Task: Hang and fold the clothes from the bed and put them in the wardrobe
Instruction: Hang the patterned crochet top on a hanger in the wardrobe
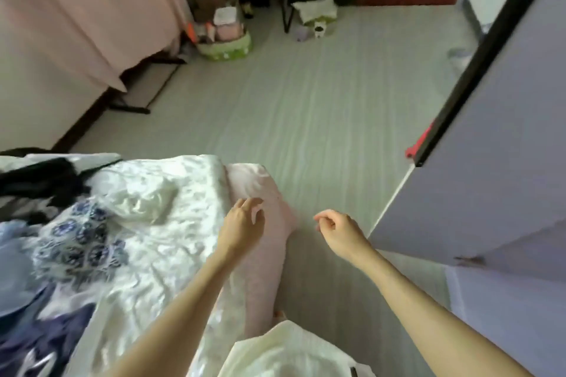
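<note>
Frame blurred; clothes (61, 223) cut off at left edge of bed (190, 193).
Left hand (242, 228) over bed corner, fingers loose, contact unclear; right hand (338, 231) loosely curled, empty.

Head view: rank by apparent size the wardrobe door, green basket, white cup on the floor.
Largest to smallest as they appear:
1. wardrobe door
2. green basket
3. white cup
The door is much nearer the camera, so its lead is partly perspective.

One head-worn wide-angle view looks forward and steeply down, close above the bed (171, 199) corner at eight o'clock, the floor (321, 107) stretching toward twelve, a wardrobe door (490, 162) at three.
</note>
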